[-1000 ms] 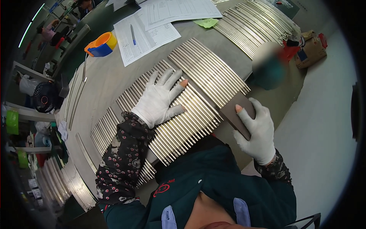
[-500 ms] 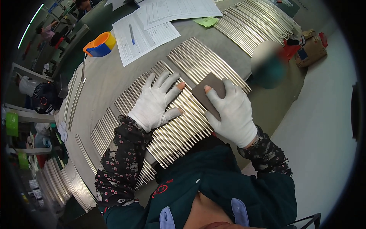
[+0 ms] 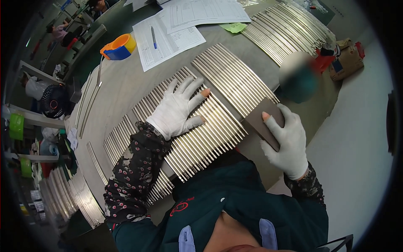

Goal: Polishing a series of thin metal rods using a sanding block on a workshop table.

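Note:
A row of thin, shiny metal rods [image 3: 210, 142] lies side by side on the grey table. My left hand [image 3: 173, 112], in a white glove with bare thumb and finger tips showing, rests flat on these rods with its fingers spread. Off their right end, my gloved right hand [image 3: 290, 142] grips a flat, grey-brown sanding block [image 3: 262, 122], thumb on its upper face. The block's far corner overlaps the near end of another rod row [image 3: 233, 77], though whether it touches them I cannot tell. More rods [image 3: 119, 136] lie left of my left forearm.
Printed sheets [image 3: 172, 46] with a pen [image 3: 153, 38] lie at the back, beside an orange-and-blue tape dispenser [image 3: 119, 47]. Another rod batch [image 3: 285, 31] is at the far right. A cardboard box [image 3: 346, 63] stands beyond. A black fan [image 3: 53, 103] is at left. Two people sit far off.
My right hand has slid the sanding block right and nearer to me, off the rods' right end. My left hand stays on the rods; the whole view has shifted slightly.

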Available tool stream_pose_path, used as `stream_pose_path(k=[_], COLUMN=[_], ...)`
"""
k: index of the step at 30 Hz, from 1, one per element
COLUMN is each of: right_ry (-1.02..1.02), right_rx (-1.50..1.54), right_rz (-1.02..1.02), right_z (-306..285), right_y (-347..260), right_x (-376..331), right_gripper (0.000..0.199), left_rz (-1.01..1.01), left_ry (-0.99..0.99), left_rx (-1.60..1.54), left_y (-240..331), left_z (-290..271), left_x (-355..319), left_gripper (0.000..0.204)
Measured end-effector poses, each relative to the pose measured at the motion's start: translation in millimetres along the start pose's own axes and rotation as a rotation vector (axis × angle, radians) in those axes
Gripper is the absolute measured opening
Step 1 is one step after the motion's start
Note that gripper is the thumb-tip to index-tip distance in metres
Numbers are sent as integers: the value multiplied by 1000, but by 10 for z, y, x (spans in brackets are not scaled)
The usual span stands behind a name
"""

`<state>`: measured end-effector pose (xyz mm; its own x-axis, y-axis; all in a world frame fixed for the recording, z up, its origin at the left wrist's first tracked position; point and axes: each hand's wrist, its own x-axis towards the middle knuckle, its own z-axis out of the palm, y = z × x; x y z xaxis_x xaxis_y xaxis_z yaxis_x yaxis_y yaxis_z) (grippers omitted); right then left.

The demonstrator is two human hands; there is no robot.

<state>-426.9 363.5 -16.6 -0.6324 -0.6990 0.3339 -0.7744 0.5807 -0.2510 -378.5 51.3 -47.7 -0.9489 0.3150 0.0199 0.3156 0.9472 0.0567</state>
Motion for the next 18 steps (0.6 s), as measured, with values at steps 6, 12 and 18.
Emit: stream_pose_path(k=[6,12,18], right_ry=[85,41,11], right_rx=[47,51,32], right_rz=[77,49,36], right_z=[35,68,89], right_y=[16,-26,-75], right_x=[-163,-150,-160], right_gripper=[65,69,71], left_rz=[8,-17,-36], left_ry=[49,39,25], left_rx=[33,27,26], left_y=[5,18,21], left_z=[62,49,41], left_x=[127,63,-62], left_gripper=[76,76,77])
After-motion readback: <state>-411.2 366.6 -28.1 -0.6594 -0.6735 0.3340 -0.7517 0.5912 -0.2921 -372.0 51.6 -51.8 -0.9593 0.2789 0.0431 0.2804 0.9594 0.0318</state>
